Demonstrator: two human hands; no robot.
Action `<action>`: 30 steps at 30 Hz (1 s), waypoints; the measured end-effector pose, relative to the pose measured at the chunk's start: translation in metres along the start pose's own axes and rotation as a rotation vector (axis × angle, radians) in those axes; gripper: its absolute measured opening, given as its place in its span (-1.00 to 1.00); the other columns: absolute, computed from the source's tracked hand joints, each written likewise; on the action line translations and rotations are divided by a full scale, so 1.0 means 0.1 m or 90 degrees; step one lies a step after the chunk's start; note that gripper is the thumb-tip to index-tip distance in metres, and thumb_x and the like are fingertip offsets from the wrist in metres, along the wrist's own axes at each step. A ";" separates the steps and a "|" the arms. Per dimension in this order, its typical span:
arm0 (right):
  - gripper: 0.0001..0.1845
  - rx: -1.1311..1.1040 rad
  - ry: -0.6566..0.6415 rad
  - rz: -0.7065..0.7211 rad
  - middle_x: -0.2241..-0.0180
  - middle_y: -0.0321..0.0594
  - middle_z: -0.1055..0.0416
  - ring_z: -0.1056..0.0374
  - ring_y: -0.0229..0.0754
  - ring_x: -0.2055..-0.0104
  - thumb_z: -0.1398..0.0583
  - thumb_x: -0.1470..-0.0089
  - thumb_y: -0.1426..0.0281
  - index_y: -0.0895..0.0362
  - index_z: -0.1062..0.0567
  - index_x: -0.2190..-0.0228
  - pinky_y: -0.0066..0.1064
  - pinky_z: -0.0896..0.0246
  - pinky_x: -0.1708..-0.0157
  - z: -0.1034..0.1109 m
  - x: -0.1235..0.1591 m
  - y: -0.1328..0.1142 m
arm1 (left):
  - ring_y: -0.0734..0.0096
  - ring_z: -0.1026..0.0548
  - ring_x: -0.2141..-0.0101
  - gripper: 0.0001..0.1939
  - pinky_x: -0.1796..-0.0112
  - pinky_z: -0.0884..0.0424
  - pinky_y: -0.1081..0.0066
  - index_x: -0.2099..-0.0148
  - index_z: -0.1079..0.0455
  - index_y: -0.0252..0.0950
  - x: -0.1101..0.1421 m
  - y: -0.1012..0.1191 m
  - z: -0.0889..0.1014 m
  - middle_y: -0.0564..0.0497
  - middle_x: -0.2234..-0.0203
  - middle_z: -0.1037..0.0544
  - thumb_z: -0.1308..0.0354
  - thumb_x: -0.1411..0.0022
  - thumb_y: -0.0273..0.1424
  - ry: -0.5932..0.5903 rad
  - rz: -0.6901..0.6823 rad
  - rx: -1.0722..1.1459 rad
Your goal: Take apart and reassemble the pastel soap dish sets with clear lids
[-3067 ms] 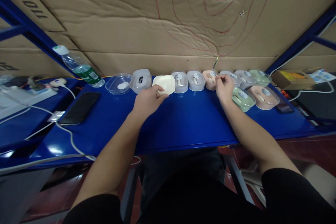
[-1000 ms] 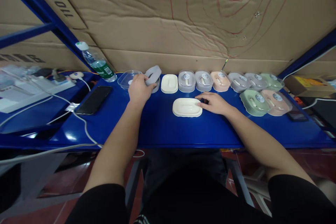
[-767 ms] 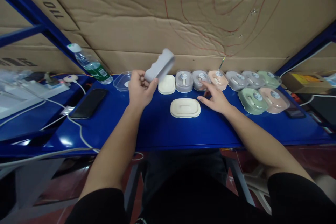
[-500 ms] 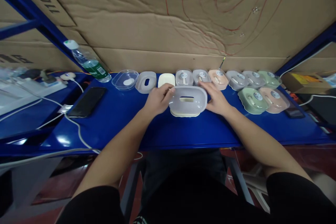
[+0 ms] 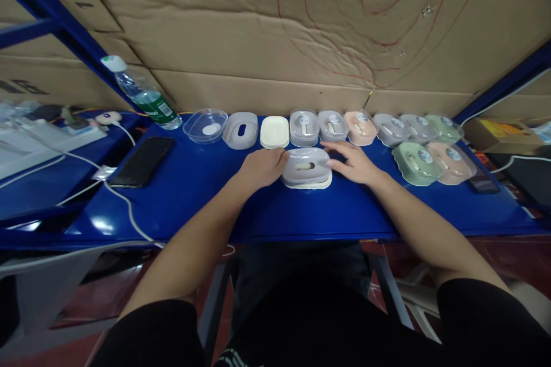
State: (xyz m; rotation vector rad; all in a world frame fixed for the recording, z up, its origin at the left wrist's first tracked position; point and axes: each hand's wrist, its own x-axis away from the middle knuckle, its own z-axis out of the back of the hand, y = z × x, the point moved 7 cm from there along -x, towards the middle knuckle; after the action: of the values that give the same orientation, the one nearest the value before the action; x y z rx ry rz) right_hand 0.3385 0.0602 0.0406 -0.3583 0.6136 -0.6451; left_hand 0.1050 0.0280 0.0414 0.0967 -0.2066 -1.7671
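A grey soap-dish insert with a slot in its middle sits on a cream base tray at the middle of the blue bench. My left hand grips the insert's left end with curled fingers. My right hand rests on its right end, fingers stretched flat over the edge. Behind them lie a second grey insert, a cream tray and a clear lid.
A row of closed soap boxes in grey, pink and green lines the back, with two more in front at the right. A water bottle, a black phone and white cables lie at the left. Cardboard forms the back wall.
My left hand lifted a grey insert from the back row and carried it onto the cream tray. Both hands have now lowered it onto that tray.
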 end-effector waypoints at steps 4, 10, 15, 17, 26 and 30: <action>0.16 0.009 -0.106 0.037 -0.35 0.06 -0.36 -0.35 0.32 -0.34 -0.41 0.05 -0.26 0.00 -0.30 -0.42 0.22 -0.31 -0.30 -0.14 0.02 -0.03 | -0.06 -0.63 0.01 -0.38 0.04 -0.49 0.07 -0.08 -0.54 -0.29 -0.03 0.02 -0.08 -0.25 0.00 -0.67 0.32 -0.58 -0.13 -0.024 -0.013 0.005; 0.36 0.039 -0.187 0.006 -0.41 0.02 -0.28 -0.27 0.42 -0.39 -0.49 0.19 -0.24 -0.06 -0.15 -0.49 0.29 -0.24 -0.35 -0.23 0.03 0.01 | -0.05 -0.61 0.00 -0.37 0.06 -0.48 0.10 0.00 -0.53 -0.26 -0.08 0.03 -0.14 -0.22 0.02 -0.67 0.29 -0.55 -0.01 -0.036 -0.027 0.077; 0.37 0.038 -0.182 0.005 -0.48 0.06 -0.15 -0.16 0.44 -0.45 -0.46 0.06 -0.16 -0.02 0.03 -0.54 0.31 -0.16 -0.39 -0.24 0.05 0.03 | 0.01 -0.62 0.10 -0.41 0.15 -0.46 0.17 0.07 -0.49 -0.25 -0.11 0.01 -0.16 -0.20 0.15 -0.68 0.19 -0.50 0.08 -0.038 -0.031 0.092; 0.38 0.039 -0.183 0.007 -0.53 0.07 -0.01 -0.04 0.45 -0.50 -0.44 0.01 -0.12 0.00 0.14 -0.55 0.30 -0.09 -0.42 -0.25 0.06 0.05 | 0.02 -0.62 0.15 -0.42 0.19 -0.46 0.17 0.07 -0.47 -0.25 -0.11 0.01 -0.17 -0.19 0.17 -0.67 0.14 -0.47 0.11 -0.035 -0.045 0.104; 0.33 0.083 -0.215 0.015 -0.49 0.06 -0.14 -0.14 0.46 -0.46 -0.36 -0.05 -0.24 -0.04 0.14 -0.55 0.37 -0.12 -0.38 -0.31 0.09 0.12 | 0.06 -0.62 0.23 -0.44 0.26 -0.42 0.22 0.16 -0.48 -0.21 -0.13 0.02 -0.20 -0.17 0.25 -0.67 0.09 -0.46 0.14 -0.009 -0.063 0.108; 0.35 0.122 -0.217 -0.007 -0.47 0.13 -0.17 -0.15 0.50 -0.44 -0.34 -0.02 -0.30 0.00 0.08 -0.55 0.42 -0.08 -0.37 -0.31 0.09 0.17 | 0.01 -0.63 0.15 -0.42 0.22 -0.44 0.21 0.03 -0.53 -0.21 -0.11 0.04 -0.18 -0.18 0.14 -0.69 0.07 -0.46 0.13 -0.023 -0.066 0.114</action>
State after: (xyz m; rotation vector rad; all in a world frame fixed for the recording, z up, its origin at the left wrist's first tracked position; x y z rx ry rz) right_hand 0.3317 0.0633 0.0049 -0.2835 0.2225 -0.6307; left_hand 0.1148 0.0368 0.0239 0.2076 -0.3921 -1.8523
